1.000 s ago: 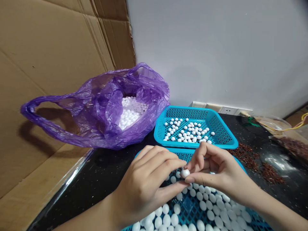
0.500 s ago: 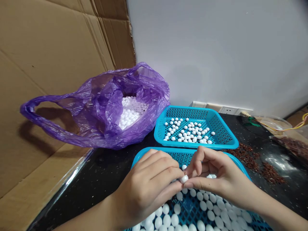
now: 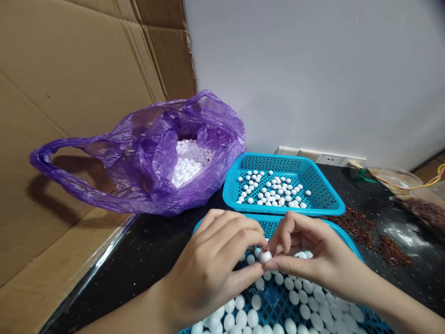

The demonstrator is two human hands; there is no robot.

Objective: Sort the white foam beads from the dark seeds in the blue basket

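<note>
My left hand (image 3: 212,266) and my right hand (image 3: 309,257) meet fingertip to fingertip over the near blue basket (image 3: 347,239). Between them they pinch one white ball (image 3: 266,256); both hands have curled fingers. Several more white balls (image 3: 299,297) lie loose in the near basket under my hands. A second blue basket (image 3: 323,195) just behind it holds several smaller white balls (image 3: 273,190).
An open purple plastic bag (image 3: 139,157) full of white balls sits at the left on the black counter (image 3: 146,250). Cardboard sheets (image 3: 69,93) lean along the left. Reddish-brown bits (image 3: 361,227) are strewn at the right, near a clear bag (image 3: 417,199) and a wall socket strip (image 3: 327,160).
My hands dropped slightly toward the near basket, still pinching the white ball between them. Everything else stayed put.
</note>
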